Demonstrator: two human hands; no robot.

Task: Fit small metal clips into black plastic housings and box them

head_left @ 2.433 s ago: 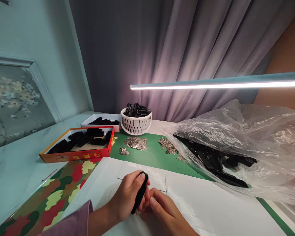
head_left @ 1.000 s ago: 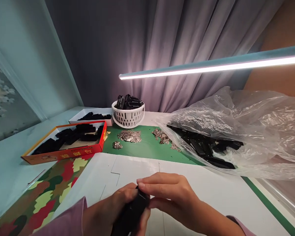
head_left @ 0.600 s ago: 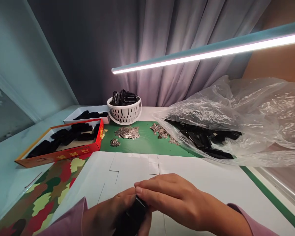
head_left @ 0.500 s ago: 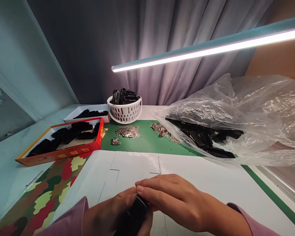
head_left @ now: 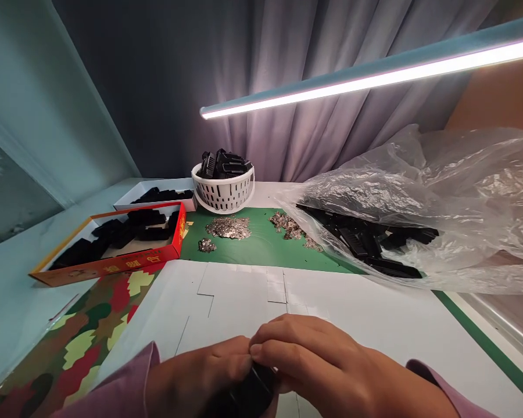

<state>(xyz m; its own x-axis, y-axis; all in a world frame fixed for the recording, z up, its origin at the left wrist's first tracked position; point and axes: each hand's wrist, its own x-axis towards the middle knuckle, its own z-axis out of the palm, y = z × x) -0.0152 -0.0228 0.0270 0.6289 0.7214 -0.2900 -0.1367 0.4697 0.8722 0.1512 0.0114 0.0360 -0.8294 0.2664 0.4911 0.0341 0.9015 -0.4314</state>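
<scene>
At the bottom centre my left hand [head_left: 209,371] is closed round a black plastic part [head_left: 255,392], whose lower end is dark and partly cut off by the frame. My right hand [head_left: 314,360] reaches over from the right, its fingers bent and pressed together at the upper end of the same part. The fingertips of both hands meet there. Whether a small piece lies under the right fingers is hidden. Beneath both hands is a white board [head_left: 239,290] with dark lines on it.
Small metal pieces [head_left: 229,227] lie heaped on a green mat [head_left: 253,252]. A white basket [head_left: 224,194], a red box [head_left: 143,258] and a white box [head_left: 131,197] hold black parts. On the right, a clear plastic bag [head_left: 375,191] holds more. A tube lamp [head_left: 353,81] hangs above.
Both hands sit slightly lower and further right in the picture, still together on the black part. The whole background has shifted a little up and to the right.
</scene>
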